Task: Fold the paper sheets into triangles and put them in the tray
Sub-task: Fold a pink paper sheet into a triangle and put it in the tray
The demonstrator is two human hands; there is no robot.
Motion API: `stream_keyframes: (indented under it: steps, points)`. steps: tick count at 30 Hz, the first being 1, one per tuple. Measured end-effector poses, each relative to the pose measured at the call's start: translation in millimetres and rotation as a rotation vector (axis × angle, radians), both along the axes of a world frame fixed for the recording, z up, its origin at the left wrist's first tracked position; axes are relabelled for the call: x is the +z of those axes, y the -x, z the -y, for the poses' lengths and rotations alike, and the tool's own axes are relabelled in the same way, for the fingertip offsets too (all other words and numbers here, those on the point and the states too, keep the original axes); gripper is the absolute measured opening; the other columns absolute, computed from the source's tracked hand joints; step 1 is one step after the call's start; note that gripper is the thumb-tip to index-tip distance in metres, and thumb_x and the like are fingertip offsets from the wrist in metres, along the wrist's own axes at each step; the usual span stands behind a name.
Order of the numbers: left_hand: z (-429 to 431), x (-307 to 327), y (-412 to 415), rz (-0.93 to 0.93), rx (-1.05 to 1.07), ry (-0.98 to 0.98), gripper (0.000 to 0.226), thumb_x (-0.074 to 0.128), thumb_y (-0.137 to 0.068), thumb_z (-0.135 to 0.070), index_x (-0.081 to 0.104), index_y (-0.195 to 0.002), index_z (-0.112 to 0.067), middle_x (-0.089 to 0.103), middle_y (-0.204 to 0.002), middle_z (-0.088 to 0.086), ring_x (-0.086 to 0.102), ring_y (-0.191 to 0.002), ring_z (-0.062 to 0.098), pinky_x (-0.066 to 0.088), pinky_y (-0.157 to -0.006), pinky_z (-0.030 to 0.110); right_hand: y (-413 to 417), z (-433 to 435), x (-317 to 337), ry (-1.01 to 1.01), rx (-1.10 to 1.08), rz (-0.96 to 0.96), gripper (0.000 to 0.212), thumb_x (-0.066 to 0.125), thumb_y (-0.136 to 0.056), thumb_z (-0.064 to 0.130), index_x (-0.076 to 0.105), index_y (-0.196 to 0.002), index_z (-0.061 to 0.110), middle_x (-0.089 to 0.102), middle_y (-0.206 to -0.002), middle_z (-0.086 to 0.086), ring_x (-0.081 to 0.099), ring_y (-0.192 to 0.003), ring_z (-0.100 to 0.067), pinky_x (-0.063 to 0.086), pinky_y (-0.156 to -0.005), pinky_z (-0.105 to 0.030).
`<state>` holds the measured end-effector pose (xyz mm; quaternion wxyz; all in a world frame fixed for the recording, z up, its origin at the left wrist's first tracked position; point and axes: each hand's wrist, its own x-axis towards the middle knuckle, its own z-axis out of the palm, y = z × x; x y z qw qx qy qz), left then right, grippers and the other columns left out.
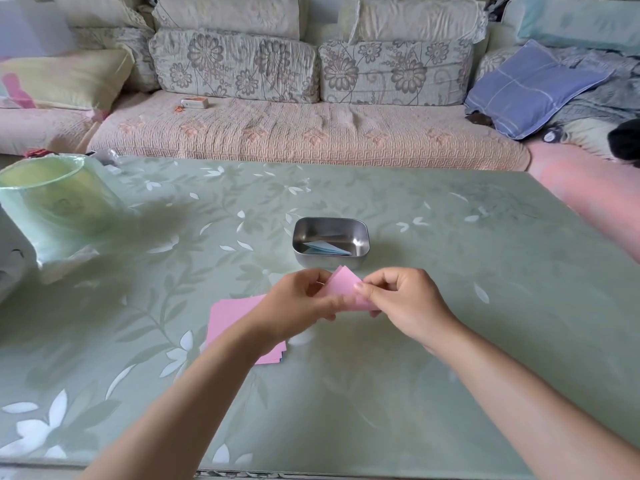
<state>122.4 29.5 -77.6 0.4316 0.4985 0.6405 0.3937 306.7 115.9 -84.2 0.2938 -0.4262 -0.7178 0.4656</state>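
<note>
A pink paper sheet (343, 285), folded over with a corner pointing up, is held above the table between both hands. My left hand (298, 304) pinches its left side and my right hand (403, 299) pinches its right edge. Under my left wrist lies a stack of pink paper sheets (232, 315) on the table. Just beyond the hands stands a small metal tray (330, 259) with a light blue folded paper (327, 248) inside it.
A green bin lined with a bag (52, 195) stands at the table's far left. The green flowered table cover (467, 271) spreads all around. A sofa with cushions (311, 133) runs along the far side.
</note>
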Motion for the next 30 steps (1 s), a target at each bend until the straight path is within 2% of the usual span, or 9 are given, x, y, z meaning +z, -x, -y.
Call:
stream_keyframes:
  steps: [6, 8, 10, 12, 15, 19, 23, 27, 30]
  points:
    - [-0.1, -3.9, -2.8, -0.012, 0.038, -0.034, 0.026, 0.078, -0.081, -0.043, 0.071, -0.096, -0.023, 0.074, -0.076, 0.000, 0.059, -0.066, 0.011, 0.042, -0.062, 0.029, -0.4, 3.6, -2.1, -0.112, 0.064, 0.015, 0.011, 0.079, -0.084, 0.032, 0.069, -0.080, 0.030, 0.069, -0.069, -0.004, 0.058, -0.061, -0.018, 0.050, -0.063, -0.036]
    - [0.5, -4.1, -1.9, 0.007, 0.029, -0.035, 0.023, 0.077, -0.083, -0.040, 0.071, -0.095, -0.022, 0.074, -0.075, -0.001, 0.057, -0.064, 0.008, 0.041, -0.059, 0.024, -0.2, 4.0, -2.5, -0.095, 0.078, 0.011, 0.015, 0.078, -0.085, 0.029, 0.064, -0.089, 0.034, 0.070, -0.071, 0.004, 0.061, -0.062, -0.016, 0.049, -0.064, -0.032]
    - [0.9, -5.8, -2.1, 0.017, 0.017, -0.032, 0.020, 0.075, -0.085, -0.039, 0.071, -0.096, -0.022, 0.074, -0.076, -0.001, 0.057, -0.065, 0.009, 0.041, -0.060, 0.025, 0.0, 3.9, -2.2, -0.073, 0.090, 0.017, 0.018, 0.078, -0.086, 0.028, 0.066, -0.098, 0.034, 0.070, -0.070, 0.007, 0.057, -0.059, -0.008, 0.043, -0.058, -0.018]
    - [0.6, -7.8, -2.9, 0.021, 0.016, -0.027, 0.020, 0.074, -0.085, -0.042, 0.072, -0.094, -0.024, 0.075, -0.077, -0.001, 0.056, -0.065, 0.010, 0.037, -0.060, 0.026, 0.4, 4.0, -0.7, -0.023, 0.076, -0.018, 0.016, 0.078, -0.086, 0.024, 0.071, -0.100, 0.029, 0.073, -0.072, 0.006, 0.060, -0.061, -0.005, 0.044, -0.060, -0.012]
    - [-0.1, -9.0, -4.0, -0.042, 0.038, -0.038, 0.026, 0.072, -0.084, -0.051, 0.074, -0.087, -0.025, 0.075, -0.073, -0.004, 0.045, -0.050, 0.006, 0.029, -0.044, 0.014, 0.0, 4.2, 1.3, 0.057, 0.070, -0.054, 0.003, 0.079, -0.085, 0.021, 0.077, -0.088, 0.022, 0.077, -0.080, 0.004, 0.070, -0.074, -0.007, 0.051, -0.069, -0.015]
    - [-2.2, -13.3, -2.2, -0.088, 0.072, -0.029, 0.038, 0.070, -0.074, -0.067, 0.074, -0.074, -0.029, 0.071, -0.064, -0.007, 0.033, -0.046, 0.011, 0.024, -0.039, 0.016, -1.7, 3.5, 1.4, 0.084, 0.068, 0.005, 0.008, 0.078, -0.086, 0.028, 0.078, -0.080, 0.022, 0.076, -0.081, 0.003, 0.065, -0.072, -0.004, 0.048, -0.068, -0.015]
    - [-4.7, -16.6, -1.7, -0.137, 0.092, -0.048, 0.058, 0.062, -0.064, -0.080, 0.075, -0.068, -0.023, 0.070, -0.069, 0.011, 0.027, -0.044, 0.015, 0.023, -0.039, 0.019, -2.5, 3.4, 1.7, 0.096, 0.102, 0.034, 0.010, 0.076, -0.088, 0.030, 0.078, -0.078, 0.028, 0.075, -0.080, 0.009, 0.063, -0.071, 0.002, 0.045, -0.064, -0.008]
    - [-4.6, -17.5, -3.6, -0.191, 0.121, -0.061, 0.050, 0.067, -0.076, -0.068, 0.073, -0.068, -0.019, 0.067, -0.058, -0.001, 0.031, -0.041, 0.012, 0.025, -0.038, 0.018, -3.1, 2.5, 1.9, 0.088, 0.095, 0.046, 0.011, 0.076, -0.088, 0.029, 0.078, -0.077, 0.027, 0.075, -0.077, 0.012, 0.061, -0.067, 0.004, 0.043, -0.061, -0.007]
    - [-3.8, -16.5, -8.0, -0.153, 0.146, -0.113, 0.023, 0.072, -0.082, -0.053, 0.073, -0.085, -0.030, 0.071, -0.068, -0.015, 0.057, -0.052, 0.005, 0.042, -0.049, 0.017, -2.5, 2.8, 1.1, 0.077, 0.084, 0.041, 0.013, 0.075, -0.089, 0.025, 0.079, -0.076, 0.024, 0.074, -0.074, 0.011, 0.059, -0.064, 0.004, 0.042, -0.060, -0.007]
